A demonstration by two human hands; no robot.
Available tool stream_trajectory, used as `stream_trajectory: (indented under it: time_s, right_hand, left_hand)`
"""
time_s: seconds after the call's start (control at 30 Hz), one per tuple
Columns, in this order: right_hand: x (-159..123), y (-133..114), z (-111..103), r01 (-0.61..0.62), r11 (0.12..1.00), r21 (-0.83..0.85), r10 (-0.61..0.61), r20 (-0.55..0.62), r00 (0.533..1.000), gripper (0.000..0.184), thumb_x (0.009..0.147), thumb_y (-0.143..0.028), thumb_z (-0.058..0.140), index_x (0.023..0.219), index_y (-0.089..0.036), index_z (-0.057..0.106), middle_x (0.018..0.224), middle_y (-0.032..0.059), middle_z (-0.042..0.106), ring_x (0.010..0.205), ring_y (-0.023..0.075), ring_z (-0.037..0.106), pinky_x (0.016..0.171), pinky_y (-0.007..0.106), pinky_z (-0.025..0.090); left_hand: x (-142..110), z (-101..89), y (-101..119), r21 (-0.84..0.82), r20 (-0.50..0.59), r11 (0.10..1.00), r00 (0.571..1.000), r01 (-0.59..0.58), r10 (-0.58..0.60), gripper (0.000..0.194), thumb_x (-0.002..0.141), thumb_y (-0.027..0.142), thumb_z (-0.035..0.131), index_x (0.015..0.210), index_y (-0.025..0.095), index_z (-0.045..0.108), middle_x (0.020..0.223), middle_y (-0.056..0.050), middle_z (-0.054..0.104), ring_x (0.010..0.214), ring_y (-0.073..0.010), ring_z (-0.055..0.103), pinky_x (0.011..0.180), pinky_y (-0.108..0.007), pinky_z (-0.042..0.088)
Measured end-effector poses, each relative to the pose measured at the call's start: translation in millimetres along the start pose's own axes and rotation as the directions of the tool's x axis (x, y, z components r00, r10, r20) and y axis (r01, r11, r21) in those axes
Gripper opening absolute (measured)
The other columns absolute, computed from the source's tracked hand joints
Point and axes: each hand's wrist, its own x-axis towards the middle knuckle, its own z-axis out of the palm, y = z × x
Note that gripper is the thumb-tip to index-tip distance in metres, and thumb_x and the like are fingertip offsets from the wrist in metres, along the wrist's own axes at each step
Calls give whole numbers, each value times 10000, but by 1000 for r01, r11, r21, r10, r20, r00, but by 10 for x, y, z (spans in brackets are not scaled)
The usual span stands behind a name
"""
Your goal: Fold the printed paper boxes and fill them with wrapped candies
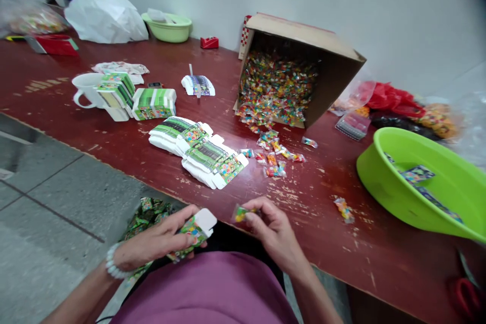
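My left hand (163,235), with a beaded bracelet at the wrist, grips a small green printed carton (193,233) whose white end flap stands open. Between the thumb and fingers of my right hand (269,228) is a clear packet of colourful candy (240,213), just right of the carton and apart from it. Flat stacks of unfolded green cartons (210,157) lie ahead on the red table. Several loose candy packets (271,157) are scattered beside them, in front of a cardboard box (337,61) tipped on its side and full of such packets.
A green basin (383,187) with printed cartons inside stands at the right, red-handled scissors (467,293) near it. Left are a white mug (86,86), bundled cartons (155,104), a white bag (106,17) and a smaller basin (170,31). Filled green packs (148,215) sit below the table edge (125,174).
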Motion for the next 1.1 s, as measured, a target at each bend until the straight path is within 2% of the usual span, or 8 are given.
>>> stream_trajectory:
  time_s: [0.13, 0.27, 0.4, 0.5, 0.57, 0.7, 0.87, 1.1]
  right_hand:
    - [-10, -191, 217, 257, 947, -195, -231, 143, 962, 139, 965, -190, 527, 967, -217, 663, 905, 40, 619, 820, 157, 597, 732, 272, 473]
    - [-47, -240, 232, 281, 915, -288, -207, 261, 943, 144, 952, -166, 539, 1046, -231, 627, 912, 30, 618, 797, 157, 587, 709, 276, 459]
    - [-43, -144, 234, 111, 988, -111, -104, 67, 992, 376, 892, -204, 639, 1242, -244, 505, 909, 7, 642, 708, 140, 582, 641, 257, 476]
    - [-12, -99, 237, 142, 984, -103, -149, -59, 987, 163, 897, -219, 645, 1057, -229, 613, 870, 14, 642, 700, 139, 584, 615, 252, 467]
    - [-3, -111, 239, 228, 950, -212, -239, -25, 971, 49, 920, -218, 622, 924, -225, 670, 829, 21, 629, 749, 155, 590, 666, 274, 468]
    - [-22, -151, 263, 285, 924, -253, -260, 129, 957, 162, 972, -237, 543, 953, -244, 703, 854, 27, 564, 767, 158, 577, 662, 277, 473]
    - [-55, -69, 367, 164, 982, -94, -179, -172, 969, 160, 885, -223, 659, 1040, -243, 630, 890, 7, 573, 742, 141, 582, 645, 253, 490]
    - [-68, -32, 584, 144, 977, 158, -119, -158, 980, 72, 897, -241, 640, 906, -212, 706, 904, 18, 564, 617, 108, 610, 537, 238, 514]
  left_hand:
    - [143, 253, 66, -12, 12, 997, 997, -82, 82, 179, 904, 338, 546, 1047, 234, 515, 906, 30, 519, 756, -132, 529, 684, -243, 477]
    - [216, 392, 23, -22, -29, 995, 995, -100, 100, 142, 897, 325, 550, 989, 229, 501, 842, 46, 478, 664, -113, 500, 610, -236, 474]
    - [232, 427, 27, -183, -103, 976, 990, -118, 100, 204, 865, 327, 595, 1034, 232, 533, 891, 12, 554, 712, -138, 550, 595, -242, 511]
    - [227, 443, 60, -299, -122, 947, 989, -117, 84, 279, 856, 350, 643, 1092, 226, 559, 886, -9, 609, 722, -151, 580, 574, -234, 518]
    - [234, 464, 75, -364, -143, 923, 987, -125, 78, 292, 859, 407, 653, 1072, 218, 589, 859, -14, 633, 676, -148, 596, 549, -232, 518]
    - [299, 521, 79, -498, -221, 856, 975, -141, 32, 406, 886, 573, 563, 944, 183, 656, 784, -43, 670, 547, -150, 609, 472, -244, 515]
    - [385, 567, 59, -603, -308, 783, 950, -153, -52, 435, 869, 552, 596, 928, 134, 701, 673, -54, 676, 459, -152, 595, 423, -249, 509]
    - [371, 593, 93, -607, -460, 740, 887, -290, -30, 492, 797, 487, 717, 1162, 163, 659, 740, -9, 642, 499, -131, 565, 431, -248, 528]
